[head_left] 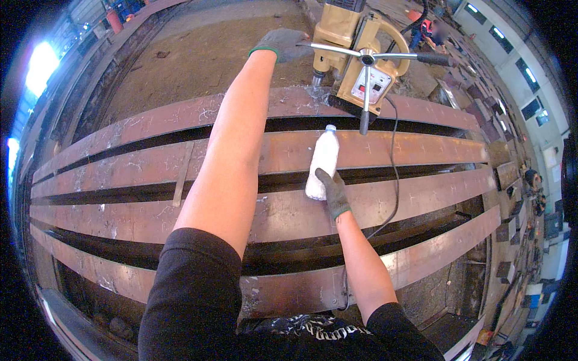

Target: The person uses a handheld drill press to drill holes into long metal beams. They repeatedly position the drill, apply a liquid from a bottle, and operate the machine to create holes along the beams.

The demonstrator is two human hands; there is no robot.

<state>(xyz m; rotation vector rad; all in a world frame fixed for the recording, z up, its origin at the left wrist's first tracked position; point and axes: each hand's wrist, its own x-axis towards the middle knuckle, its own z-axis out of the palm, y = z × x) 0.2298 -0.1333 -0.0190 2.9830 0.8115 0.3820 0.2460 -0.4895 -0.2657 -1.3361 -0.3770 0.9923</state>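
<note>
My left hand (282,44), in a grey glove with a green cuff, reaches far forward. It is closed round the end of one spoke of the feed handle (337,50) on a tan magnetic drill (355,72); its fingers are partly hidden. The drill stands on the farthest steel beam, its chuck (318,78) pointing down. Nearer to me, my right hand (335,190), also gloved, grips the lower part of a clear plastic bottle (325,157) filled with something white. The bottle is nearly upright, leaning slightly, with its cap end toward the drill.
Several long rusty steel beams (301,219) lie side by side with dark gaps between. A black cable (394,162) runs from the drill across them toward me. A flat metal strip (183,174) lies across the beams at left. Another person (428,35) crouches at the far right.
</note>
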